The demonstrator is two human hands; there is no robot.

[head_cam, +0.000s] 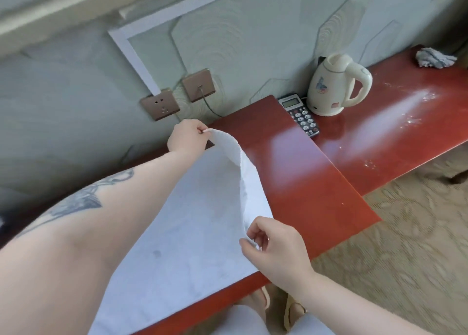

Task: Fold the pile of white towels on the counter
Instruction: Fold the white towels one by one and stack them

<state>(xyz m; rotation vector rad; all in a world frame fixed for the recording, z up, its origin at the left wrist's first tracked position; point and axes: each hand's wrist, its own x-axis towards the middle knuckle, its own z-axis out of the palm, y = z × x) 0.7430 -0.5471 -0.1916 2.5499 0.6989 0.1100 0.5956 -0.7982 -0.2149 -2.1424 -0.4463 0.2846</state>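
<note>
A white towel (182, 228) lies spread on the red-brown counter (298, 172). Its right edge is lifted off the surface and curls over in an arc. My left hand (187, 138) pinches the far corner of that edge, up near the wall. The near corner is pinched by my right hand (273, 248) at the counter's front edge. My left forearm crosses above the towel's left part and hides it. No other white towels show in view.
A cream electric kettle (336, 83) and a dark desk phone (300, 115) stand at the back by the wall. A crumpled grey cloth (434, 58) lies at the far right end of the counter. Wall sockets (160, 104) sit behind my left hand. Patterned carpet (395, 246) lies below.
</note>
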